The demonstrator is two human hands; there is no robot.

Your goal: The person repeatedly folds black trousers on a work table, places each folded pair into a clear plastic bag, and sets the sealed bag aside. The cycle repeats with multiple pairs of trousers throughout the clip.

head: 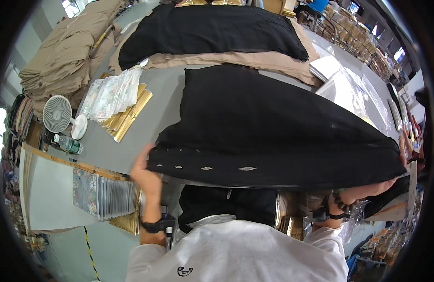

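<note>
A black cloth (259,127) spreads over the grey table, its near edge raised between my two hands. My left hand (144,171) grips the cloth's near left corner, with the fingers partly behind it. On the right, my right hand (382,187) holds the far right end of the same edge, its fingers mostly hidden under the fabric. Small shiny ornaments (247,169) run in a line along the left part of the near edge. Beyond this cloth, a stack of black cloth (217,33) lies on beige fabric (203,60).
At left on the table (132,148) are patterned plastic bags (115,91) over gold packets (127,121), a white fan (57,109) and a plastic bottle (69,143). A tall beige cloth pile (69,53) stands back left. Clear plastic bags (347,93) lie at right. A person (315,7) sits far back.
</note>
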